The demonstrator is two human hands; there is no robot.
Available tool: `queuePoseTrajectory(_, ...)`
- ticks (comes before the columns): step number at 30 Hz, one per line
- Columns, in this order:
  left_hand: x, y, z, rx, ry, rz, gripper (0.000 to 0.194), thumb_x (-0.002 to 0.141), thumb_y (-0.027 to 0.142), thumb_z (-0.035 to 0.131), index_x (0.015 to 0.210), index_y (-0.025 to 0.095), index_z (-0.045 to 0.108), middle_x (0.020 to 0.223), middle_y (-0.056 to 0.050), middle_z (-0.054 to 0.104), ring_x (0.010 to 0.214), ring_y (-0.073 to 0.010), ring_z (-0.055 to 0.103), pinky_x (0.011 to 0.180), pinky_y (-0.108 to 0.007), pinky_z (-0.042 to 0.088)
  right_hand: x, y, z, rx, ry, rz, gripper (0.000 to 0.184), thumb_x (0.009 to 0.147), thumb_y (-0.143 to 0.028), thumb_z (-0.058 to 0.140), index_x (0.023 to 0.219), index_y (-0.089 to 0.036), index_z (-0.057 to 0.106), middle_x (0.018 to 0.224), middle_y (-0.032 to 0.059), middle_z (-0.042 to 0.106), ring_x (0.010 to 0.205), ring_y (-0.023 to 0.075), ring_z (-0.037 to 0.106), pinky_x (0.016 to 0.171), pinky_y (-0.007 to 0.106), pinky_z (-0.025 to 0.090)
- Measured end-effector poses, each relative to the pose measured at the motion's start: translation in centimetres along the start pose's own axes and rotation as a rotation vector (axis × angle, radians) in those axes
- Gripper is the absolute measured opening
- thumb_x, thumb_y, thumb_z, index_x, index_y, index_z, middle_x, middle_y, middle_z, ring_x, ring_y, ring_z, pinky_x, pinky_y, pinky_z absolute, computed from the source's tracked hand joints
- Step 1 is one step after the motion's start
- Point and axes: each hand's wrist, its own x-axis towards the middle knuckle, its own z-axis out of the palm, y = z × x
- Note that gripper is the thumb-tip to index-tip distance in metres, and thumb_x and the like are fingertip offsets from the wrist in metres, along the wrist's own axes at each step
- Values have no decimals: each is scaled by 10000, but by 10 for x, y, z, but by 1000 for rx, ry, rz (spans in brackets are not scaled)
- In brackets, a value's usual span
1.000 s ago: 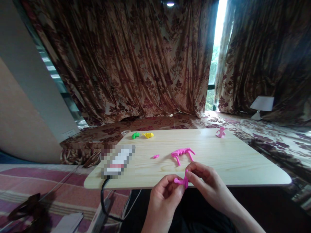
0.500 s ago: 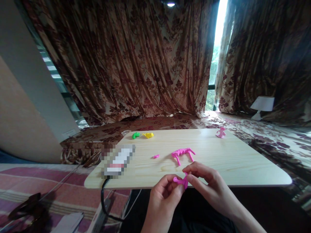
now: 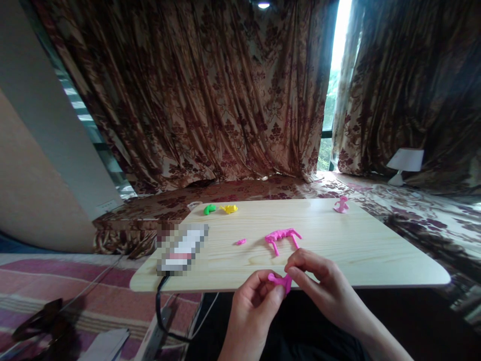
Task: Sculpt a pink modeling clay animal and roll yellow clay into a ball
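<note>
My left hand (image 3: 257,306) is closed around a bright pink piece of modelling clay (image 3: 280,282), just over the table's front edge. The piece has a rounded knob at its left end and a thin part turned down at the right. At its upper right edge my right hand (image 3: 323,283) pinches with thumb and forefinger; the fingers hide that part. Beyond the hands lies a larger pink clay shape (image 3: 281,234), a thick ridged bar with thin legs. To its left is a small pink clay bit (image 3: 241,241).
On the pale wooden table (image 3: 345,250), a green clay lump (image 3: 209,209) and a yellow one (image 3: 230,209) lie at the back left. A light pink figure (image 3: 341,204) stands at the back right. A blurred-out device (image 3: 184,250) with a black cable (image 3: 159,306) occupies the left side.
My right hand's fingertips have shifted slightly right and down along the pink clay piece, and its upper tip no longer shows. My left hand stays in place.
</note>
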Motion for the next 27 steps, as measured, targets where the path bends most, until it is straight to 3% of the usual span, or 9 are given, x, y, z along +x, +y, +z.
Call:
queuePoseTrajectory(4, 0, -2, 0, -9, 12, 11, 258, 631, 348, 731, 754, 146, 626, 713, -32, 648, 686, -143, 575, 626, -221, 441, 2, 0, 1, -30, 15, -5, 214, 907, -280, 473, 746, -178, 569, 729, -3, 564, 706, 130, 526, 659, 229, 408)
queuePoseTrajectory(9, 1, -2, -1, 6, 22, 9, 248, 640, 343, 724, 751, 142, 632, 699, -28, 645, 668, -137, 571, 613, -215, 437, 2, 2, -9, -12, -7, 63, 234, 945, -306, 393, 874, -194, 587, 897, 13, 606, 875, 150, 549, 794, 243, 401)
queuePoseTrajectory(14, 0, -2, 0, -36, 1, 11, 213, 656, 321, 722, 745, 153, 626, 664, -3, 623, 670, -122, 557, 623, -201, 428, 0, 1, -9, -92, -20, -4, 151, 902, -274, 487, 796, -188, 551, 794, 0, 552, 772, 140, 500, 728, 252, 397)
queuePoseTrajectory(22, -1, -2, 0, -30, -8, 19, 210, 672, 315, 713, 766, 147, 629, 695, -18, 640, 664, -119, 555, 655, -215, 432, -1, 3, -1, -54, 6, -15, 180, 927, -253, 434, 787, -185, 525, 761, -7, 523, 718, 125, 486, 682, 242, 400)
queuePoseTrajectory(27, -1, 0, -2, -14, -17, 24, 197, 696, 304, 696, 773, 139, 623, 708, -19, 638, 674, -113, 551, 667, -211, 425, -3, 4, -7, -34, -6, 31, 228, 943, -283, 404, 827, -194, 579, 840, 2, 584, 845, 142, 545, 770, 234, 400)
